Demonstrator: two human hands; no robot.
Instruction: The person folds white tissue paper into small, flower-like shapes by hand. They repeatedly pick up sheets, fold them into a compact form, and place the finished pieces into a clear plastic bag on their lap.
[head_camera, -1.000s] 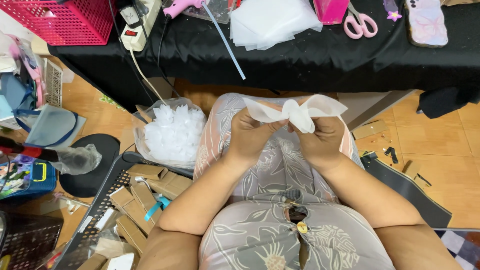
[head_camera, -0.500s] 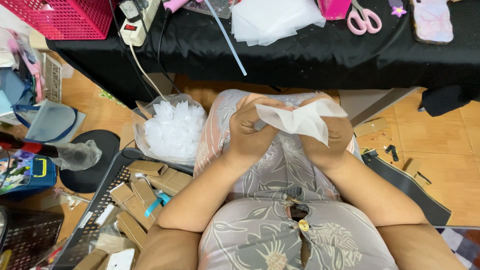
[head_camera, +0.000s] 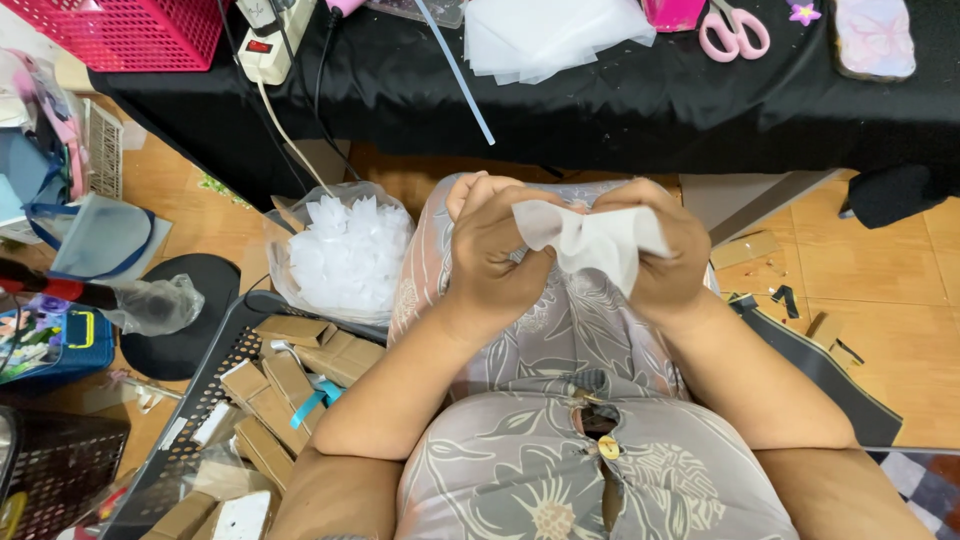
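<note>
facing black-draped table (head_camera: 600, 100) w/ scissors (head_camera: 735, 30), orange tile floor (head_camera: 880, 270)

There is only one view, from a camera on the person's head. It looks steeply down, close to the hands (head_camera: 575, 250) above the lap. Beyond the hands is the desk (head_camera: 600, 110) edge; the floor (head_camera: 880, 300) is on both sides.

A black-draped table (head_camera: 600, 100) spans the top of the frame, carrying a pink basket (head_camera: 130, 30) at upper left, a power strip (head_camera: 268, 45), white sheets (head_camera: 555, 35), pink scissors (head_camera: 735, 30) and a phone (head_camera: 875, 35) at upper right.
</note>
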